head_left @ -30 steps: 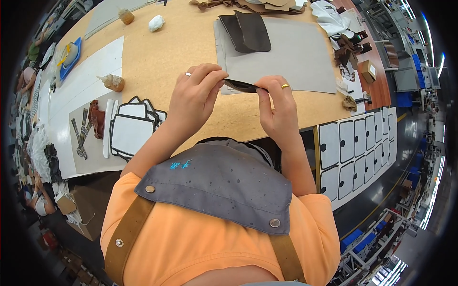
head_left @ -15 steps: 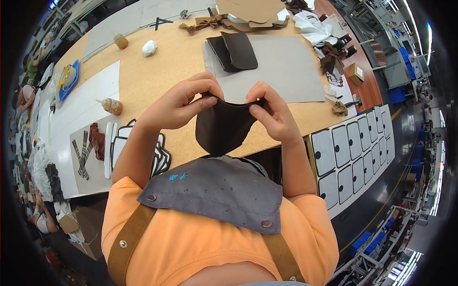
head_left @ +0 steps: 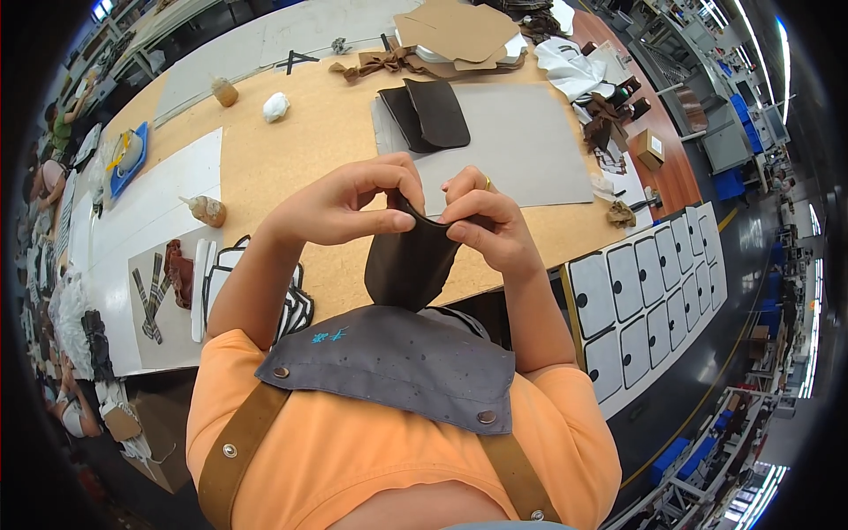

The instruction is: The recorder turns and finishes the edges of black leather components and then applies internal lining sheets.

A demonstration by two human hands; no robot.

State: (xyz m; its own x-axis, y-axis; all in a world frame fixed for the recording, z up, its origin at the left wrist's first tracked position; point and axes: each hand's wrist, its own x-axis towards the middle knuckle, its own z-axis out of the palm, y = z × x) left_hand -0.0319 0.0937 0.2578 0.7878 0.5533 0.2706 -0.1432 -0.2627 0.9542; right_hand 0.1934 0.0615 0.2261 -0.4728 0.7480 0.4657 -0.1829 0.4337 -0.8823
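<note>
Left hand (head_left: 349,208) and right hand (head_left: 491,231) pinch the upper edge of the dark brown piece (head_left: 399,269), one at either side; it hangs between them, long axis toward the apron (head_left: 389,364); neither hand is nearer.

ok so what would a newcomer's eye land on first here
Probably the dark brown leather-like piece, its upper edge pinched between the left hand and right hand, front and centre. Then the rows of white, black-edged rounded rectangles at right. Beyond the hands, more dark brown leather-like material lies on a grey rectangular sheet.
</note>
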